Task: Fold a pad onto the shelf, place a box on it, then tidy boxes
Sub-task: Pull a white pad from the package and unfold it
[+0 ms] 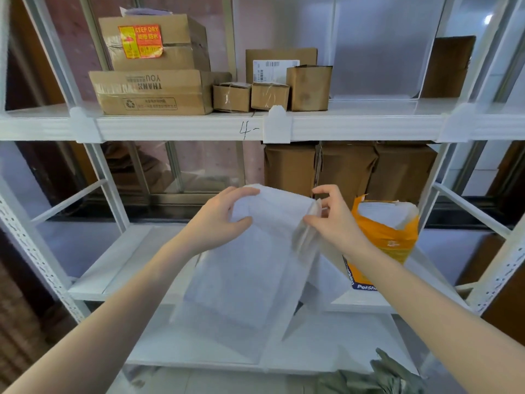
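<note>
Head view: we hold a white pad [250, 260] up in front of the middle shelf [113, 268] w/ both hands. Left hand [220, 220] grips the pad's top left corner, thumb on the near face, fingers curled over the top edge, so a narrow grip holding the sheet. Right hand [332, 216] pinches the pad's top right edge betw. thumb and fingertips, where the sheet bunches into a folded strip; index finger is raised and curled above it. Pad hangs down from both grips, partly unfolded, its lower end draping past the shelf's near edge.

Just right of the pad, an orange pack [386, 237] stands on the middle shelf, top torn open, white sheets showing inside. Behind it, at the far right of the same shelf, sit three brown boxes [349, 169] side by side.

On the upper shelf [355, 127], marked "4-" on its front edge: a flat box [150, 92] at left w/ a "KEEP DRY" box [156, 42] stacked on it, two small boxes [250, 96] to the right, then a taller box [308, 88], and a labelled box [279, 64] behind those. Cardboard sheet [447, 66] leans at far right.

Grey-green cloth [377, 378] lies at near right, below.
</note>
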`<state>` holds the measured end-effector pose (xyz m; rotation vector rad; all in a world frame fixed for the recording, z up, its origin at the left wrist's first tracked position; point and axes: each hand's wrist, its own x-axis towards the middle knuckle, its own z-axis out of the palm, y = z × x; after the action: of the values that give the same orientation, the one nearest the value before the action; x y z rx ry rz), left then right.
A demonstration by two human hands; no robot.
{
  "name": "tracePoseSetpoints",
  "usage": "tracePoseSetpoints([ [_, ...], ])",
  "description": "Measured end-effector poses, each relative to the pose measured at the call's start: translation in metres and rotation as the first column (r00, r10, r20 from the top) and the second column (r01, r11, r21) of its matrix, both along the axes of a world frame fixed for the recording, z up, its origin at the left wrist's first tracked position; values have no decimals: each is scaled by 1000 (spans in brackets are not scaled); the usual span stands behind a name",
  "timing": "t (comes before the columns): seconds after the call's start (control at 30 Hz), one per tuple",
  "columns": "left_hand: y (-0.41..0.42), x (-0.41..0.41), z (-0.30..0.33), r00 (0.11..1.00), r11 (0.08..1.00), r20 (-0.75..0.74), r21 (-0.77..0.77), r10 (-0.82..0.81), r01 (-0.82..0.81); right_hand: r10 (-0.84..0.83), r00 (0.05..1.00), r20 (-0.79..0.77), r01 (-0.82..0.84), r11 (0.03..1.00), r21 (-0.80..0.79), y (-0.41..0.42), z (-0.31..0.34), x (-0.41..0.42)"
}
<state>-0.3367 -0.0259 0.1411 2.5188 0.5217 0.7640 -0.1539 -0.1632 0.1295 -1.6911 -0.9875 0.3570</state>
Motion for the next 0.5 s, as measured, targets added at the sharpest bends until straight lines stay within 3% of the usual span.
tracePoseSetpoints([
  [0.23,0,4,-5,945,976,-244,84,216,-202,106,990,95,-120,981,152,-3,21,13],
  [0.33,0,10,-4,964,980,-182,5,196,-198,201,963,180,-220,971,96,-5,30,9],
  [0.5,-7,21,5,999,1000,-46,9,-10,11,368,904,217,-373,928,-15,-9,41,0],
])
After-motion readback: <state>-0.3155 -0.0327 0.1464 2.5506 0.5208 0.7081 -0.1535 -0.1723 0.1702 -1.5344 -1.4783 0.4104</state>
